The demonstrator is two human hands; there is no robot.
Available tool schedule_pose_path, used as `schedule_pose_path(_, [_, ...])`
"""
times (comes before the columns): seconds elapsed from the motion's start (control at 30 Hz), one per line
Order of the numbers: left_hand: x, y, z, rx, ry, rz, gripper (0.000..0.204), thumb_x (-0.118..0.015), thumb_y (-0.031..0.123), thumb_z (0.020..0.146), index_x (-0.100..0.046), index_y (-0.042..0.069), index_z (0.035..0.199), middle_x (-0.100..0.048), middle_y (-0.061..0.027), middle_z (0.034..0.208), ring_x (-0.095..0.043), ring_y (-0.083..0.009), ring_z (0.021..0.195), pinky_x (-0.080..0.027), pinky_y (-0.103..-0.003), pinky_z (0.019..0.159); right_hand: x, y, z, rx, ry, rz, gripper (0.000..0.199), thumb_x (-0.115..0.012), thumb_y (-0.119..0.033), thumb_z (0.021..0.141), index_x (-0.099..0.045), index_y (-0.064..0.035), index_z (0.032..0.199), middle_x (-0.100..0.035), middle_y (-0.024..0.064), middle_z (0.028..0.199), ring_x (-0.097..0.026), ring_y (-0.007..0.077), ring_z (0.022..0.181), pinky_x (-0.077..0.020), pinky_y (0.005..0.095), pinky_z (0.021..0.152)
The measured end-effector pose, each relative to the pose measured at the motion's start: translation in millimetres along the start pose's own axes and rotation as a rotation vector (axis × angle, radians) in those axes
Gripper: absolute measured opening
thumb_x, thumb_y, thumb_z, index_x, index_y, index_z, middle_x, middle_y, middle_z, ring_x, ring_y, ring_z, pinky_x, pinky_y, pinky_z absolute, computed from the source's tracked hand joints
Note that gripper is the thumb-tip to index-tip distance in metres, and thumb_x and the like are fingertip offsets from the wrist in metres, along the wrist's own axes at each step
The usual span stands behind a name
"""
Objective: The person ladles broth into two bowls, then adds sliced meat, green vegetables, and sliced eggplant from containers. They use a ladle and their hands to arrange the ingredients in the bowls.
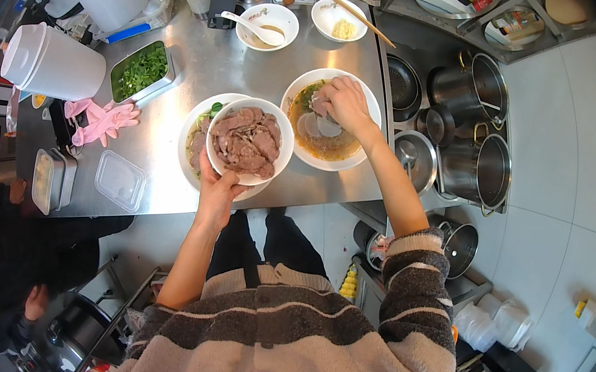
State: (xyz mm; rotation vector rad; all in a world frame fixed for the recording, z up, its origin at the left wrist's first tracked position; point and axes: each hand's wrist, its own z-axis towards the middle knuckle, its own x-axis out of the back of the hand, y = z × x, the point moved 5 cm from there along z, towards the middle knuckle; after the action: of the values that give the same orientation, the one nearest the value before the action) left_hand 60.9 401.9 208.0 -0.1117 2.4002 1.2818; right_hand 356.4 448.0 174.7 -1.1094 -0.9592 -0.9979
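My left hand (219,189) grips the rim of a white bowl heaped with sliced cooked meat (247,142). That bowl is held over a larger white bowl (188,164), covering most of it; some greens and meat show at its left side. My right hand (347,102) reaches over a big white soup bowl (371,98), its fingers pinched on a slice of meat (319,104). Brown broth (330,145) with chopped herbs and pale round slices fills this soup bowl. The right fingertips are partly hidden by the back of the hand.
A metal tray of chopped greens (143,72), pink gloves (105,121) and a clear plastic lid (120,181) lie at left. Small bowls, one with a white spoon (255,28), and chopsticks (347,12) stand behind. Steel pots (475,168) line the right; another person (10,253) is at lower left.
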Motion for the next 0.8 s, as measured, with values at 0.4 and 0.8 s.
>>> schedule_pose_path(0.4, [8, -1, -1, -0.001, 0.036, -0.025, 0.084, -0.037, -0.013, 0.076, -0.011, 0.021, 0.148, -0.033, -0.0162, 0.143, -0.050, -0.0349, 0.123, -0.058, -0.044, 0.086, -9, 15, 13, -0.192, -0.206, 0.024, 0.012, -0.067, -0.017, 0.070, -0.066, -0.0115, 0.080, -0.061, 0.0067, 0.093, -0.053, 0.0264, 0.101, -0.0381, 0.0378, 0.088])
schedule_pose_path(0.8, [16, -2, 2, -0.008, 0.035, -0.035, 0.083, -0.039, -0.012, 0.076, -0.013, 0.021, 0.147, -0.034, -0.0156, 0.142, -0.051, -0.0337, 0.121, -0.060, -0.041, 0.080, 5, 22, -35, -0.548, -0.105, 0.387, 0.017, -0.075, -0.024, 0.067, -0.063, -0.0115, 0.067, -0.062, 0.0028, 0.066, -0.060, 0.0252, 0.072, -0.0396, 0.0391, 0.065])
